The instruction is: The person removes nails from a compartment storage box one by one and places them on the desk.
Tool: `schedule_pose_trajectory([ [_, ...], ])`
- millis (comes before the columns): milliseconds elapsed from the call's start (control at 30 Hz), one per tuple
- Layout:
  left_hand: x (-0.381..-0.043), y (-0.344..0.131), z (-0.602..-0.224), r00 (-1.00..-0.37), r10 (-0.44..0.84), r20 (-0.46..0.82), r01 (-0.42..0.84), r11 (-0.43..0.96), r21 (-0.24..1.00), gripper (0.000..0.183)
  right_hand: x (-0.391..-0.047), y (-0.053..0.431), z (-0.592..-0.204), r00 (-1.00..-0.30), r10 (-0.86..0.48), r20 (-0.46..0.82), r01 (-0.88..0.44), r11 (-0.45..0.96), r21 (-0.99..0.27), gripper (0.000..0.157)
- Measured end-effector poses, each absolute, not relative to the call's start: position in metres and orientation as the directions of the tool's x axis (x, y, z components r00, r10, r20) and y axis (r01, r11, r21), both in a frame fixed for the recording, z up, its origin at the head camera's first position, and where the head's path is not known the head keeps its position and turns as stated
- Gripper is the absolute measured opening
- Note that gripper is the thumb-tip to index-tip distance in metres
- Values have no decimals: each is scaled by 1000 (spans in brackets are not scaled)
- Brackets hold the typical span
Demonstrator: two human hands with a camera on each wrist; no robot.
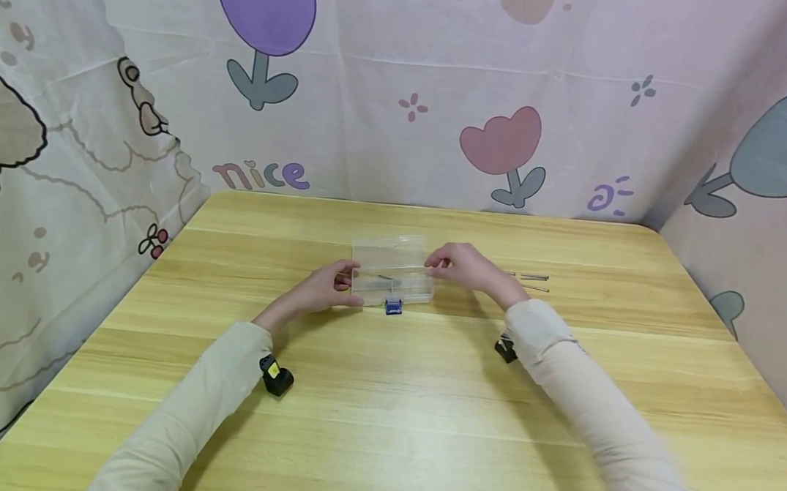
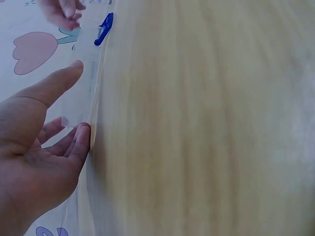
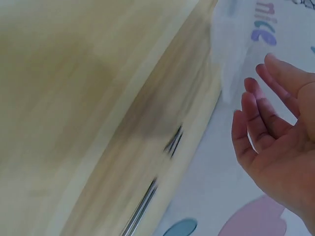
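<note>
A clear plastic box [image 1: 413,289] with a blue latch [image 1: 394,306] stands on the table, its clear lid [image 1: 388,251] raised at the back. Inside lies a thin dark metal piece [image 1: 387,277]. At the box's left end, my left hand [image 1: 326,286] holds it, with the thumb at the front and the fingers round the end, as the left wrist view shows too. My right hand [image 1: 466,267] hovers by the box's right end near the lid. In the right wrist view that hand [image 3: 275,123] has loosely bent fingers with nothing between them.
Several slim metal nails [image 1: 535,276] lie on the wooden table [image 1: 386,421] to the right of the box, partly behind my right wrist. Printed cloth [image 1: 372,127] hangs along the table's back and sides. Black wrist cameras [image 1: 275,378] sit below both sleeves.
</note>
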State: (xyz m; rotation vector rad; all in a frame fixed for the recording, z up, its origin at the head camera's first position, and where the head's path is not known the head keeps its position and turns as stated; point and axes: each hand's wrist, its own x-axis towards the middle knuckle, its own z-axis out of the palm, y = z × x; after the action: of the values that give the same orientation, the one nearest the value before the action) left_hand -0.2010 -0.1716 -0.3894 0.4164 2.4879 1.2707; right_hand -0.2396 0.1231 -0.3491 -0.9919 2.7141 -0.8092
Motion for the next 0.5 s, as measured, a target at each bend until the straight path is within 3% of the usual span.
schedule_pose_trajectory([
  [300, -200, -171, -390, -905, 403, -137, 130, 568, 813, 74, -245, 83, -355, -748, -663, 20, -563, 619, -547, 18],
  [500, -202, -173, -391, -909, 391, -146, 113, 567, 816, 74, -248, 70, -362, -784, -621, 11, -533, 663, -525, 16],
])
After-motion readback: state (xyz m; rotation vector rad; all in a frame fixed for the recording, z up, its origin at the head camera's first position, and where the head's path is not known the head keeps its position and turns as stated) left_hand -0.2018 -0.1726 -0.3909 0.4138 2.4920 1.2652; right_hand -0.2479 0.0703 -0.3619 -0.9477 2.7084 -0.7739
